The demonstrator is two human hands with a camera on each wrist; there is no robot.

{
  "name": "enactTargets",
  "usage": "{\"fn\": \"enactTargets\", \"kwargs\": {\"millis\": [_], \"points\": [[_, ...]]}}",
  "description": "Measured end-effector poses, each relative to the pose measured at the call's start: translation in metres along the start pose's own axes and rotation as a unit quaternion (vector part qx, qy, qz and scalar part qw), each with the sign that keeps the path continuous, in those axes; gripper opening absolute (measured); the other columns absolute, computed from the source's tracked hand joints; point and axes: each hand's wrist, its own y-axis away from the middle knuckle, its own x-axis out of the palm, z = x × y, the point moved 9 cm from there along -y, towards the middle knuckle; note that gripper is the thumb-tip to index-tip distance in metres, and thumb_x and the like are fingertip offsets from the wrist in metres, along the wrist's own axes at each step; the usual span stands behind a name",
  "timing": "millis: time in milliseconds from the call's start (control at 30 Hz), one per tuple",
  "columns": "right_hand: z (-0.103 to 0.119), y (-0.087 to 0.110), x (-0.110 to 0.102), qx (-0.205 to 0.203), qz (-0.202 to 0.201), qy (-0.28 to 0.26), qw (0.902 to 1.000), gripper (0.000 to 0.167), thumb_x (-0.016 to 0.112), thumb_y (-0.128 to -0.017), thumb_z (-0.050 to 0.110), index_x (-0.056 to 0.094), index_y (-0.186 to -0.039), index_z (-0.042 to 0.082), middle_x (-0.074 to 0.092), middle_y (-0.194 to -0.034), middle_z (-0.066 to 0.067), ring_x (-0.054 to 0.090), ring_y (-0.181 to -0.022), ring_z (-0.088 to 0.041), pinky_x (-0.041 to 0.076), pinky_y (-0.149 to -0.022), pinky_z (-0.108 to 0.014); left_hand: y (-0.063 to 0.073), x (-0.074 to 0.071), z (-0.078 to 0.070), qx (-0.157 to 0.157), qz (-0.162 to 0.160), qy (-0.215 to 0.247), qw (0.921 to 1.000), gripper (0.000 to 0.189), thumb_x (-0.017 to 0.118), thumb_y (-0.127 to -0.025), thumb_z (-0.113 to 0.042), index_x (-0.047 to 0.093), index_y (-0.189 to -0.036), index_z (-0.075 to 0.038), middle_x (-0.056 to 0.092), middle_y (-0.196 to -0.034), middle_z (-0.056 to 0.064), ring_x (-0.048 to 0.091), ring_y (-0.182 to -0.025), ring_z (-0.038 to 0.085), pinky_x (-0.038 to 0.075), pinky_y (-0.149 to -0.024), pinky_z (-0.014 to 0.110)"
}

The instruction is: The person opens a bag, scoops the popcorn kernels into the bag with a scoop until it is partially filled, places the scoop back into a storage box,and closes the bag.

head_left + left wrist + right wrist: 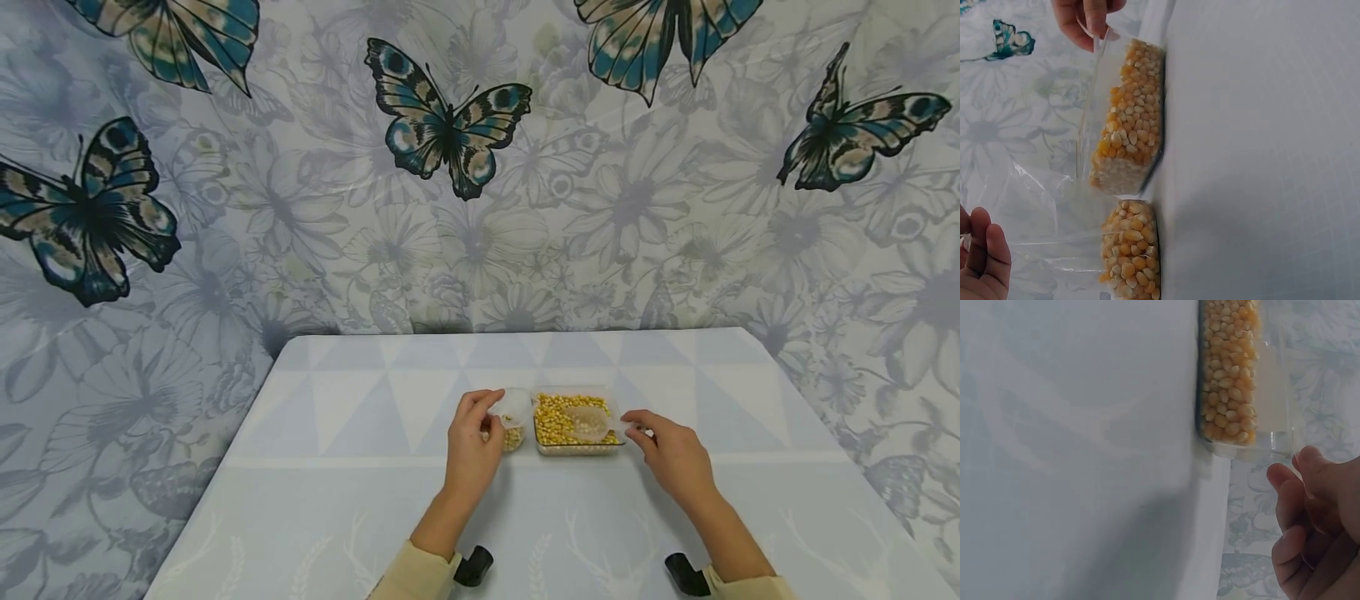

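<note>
A clear plastic box (577, 450) of yellow corn kernels (1229, 381) stands on the table, with a pale translucent piece (588, 422) lying on the kernels. Beside its left end is a clear plastic bag (1047, 231), its bottom filled with corn kernels (1132, 256) and its upper part loose. My left hand (474, 437) pinches the upper part of the bag; the fingertips are partly cut off in the left wrist view. At the opposite end, thumb and forefinger of my right hand (675, 458) pinch the box's rim at its corner.
The patterned table (360, 508) carries the box and the bag near its middle. Behind it hangs a cloth (480, 258) printed with flowers and butterflies. Black wrist pieces (474, 567) sit at both sleeves.
</note>
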Motion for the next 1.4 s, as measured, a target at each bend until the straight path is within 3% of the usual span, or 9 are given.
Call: {"fn": "enactTargets", "kwargs": {"millis": [267, 733, 1133, 1400], "points": [[-0.009, 0.003, 0.007, 0.018, -0.009, -0.043, 0.9989, 0.023, 0.068, -0.095, 0.019, 0.069, -0.118, 0.016, 0.075, -0.097, -0.005, 0.048, -0.051, 0.001, 0.037, -0.048, -0.023, 0.0, 0.0, -0.001, 0.003, -0.002, -0.005, 1.0, 0.039, 0.057, -0.09, 0.012, 0.069, -0.123, -0.005, 0.062, -0.117, 0.008, 0.057, -0.079, 0.01, 0.054, -0.069, 0.021], [-0.014, 0.006, 0.009, 0.022, -0.03, -0.097, 0.9946, 0.016, 0.069, -0.094, 0.016, 0.07, -0.11, 0.013, 0.072, -0.092, -0.005, 0.054, -0.049, -0.005, 0.04, -0.047, -0.023, 0.001, 0.001, 0.002, -0.008, -0.001, -0.006, 0.9999, 0.038, 0.057, -0.09, 0.01, 0.069, -0.123, -0.005, 0.061, -0.117, 0.008, 0.055, -0.079, 0.009, 0.053, -0.07, 0.021], [-0.024, 0.008, 0.015, 0.063, -0.024, -0.137, 0.9883, 0.015, 0.07, -0.093, 0.016, 0.07, -0.108, 0.014, 0.072, -0.087, -0.008, 0.055, -0.05, -0.007, 0.041, -0.048, -0.023, 0.002, 0.002, 0.001, -0.011, 0.007, -0.002, 0.9999, 0.038, 0.057, -0.091, 0.01, 0.068, -0.125, -0.003, 0.061, -0.119, 0.008, 0.056, -0.08, 0.01, 0.054, -0.071, 0.022], [-0.03, 0.008, 0.02, 0.074, -0.022, -0.163, 0.9835, 0.015, 0.069, -0.094, 0.013, 0.07, -0.109, 0.012, 0.074, -0.092, -0.012, 0.057, -0.049, -0.006, 0.044, -0.049, -0.023, 0.003, 0.003, 0.002, -0.015, 0.008, 0.0, 0.9998, 0.038, 0.056, -0.091, 0.01, 0.068, -0.125, -0.003, 0.061, -0.119, 0.008, 0.056, -0.08, 0.01, 0.053, -0.071, 0.021]]}}
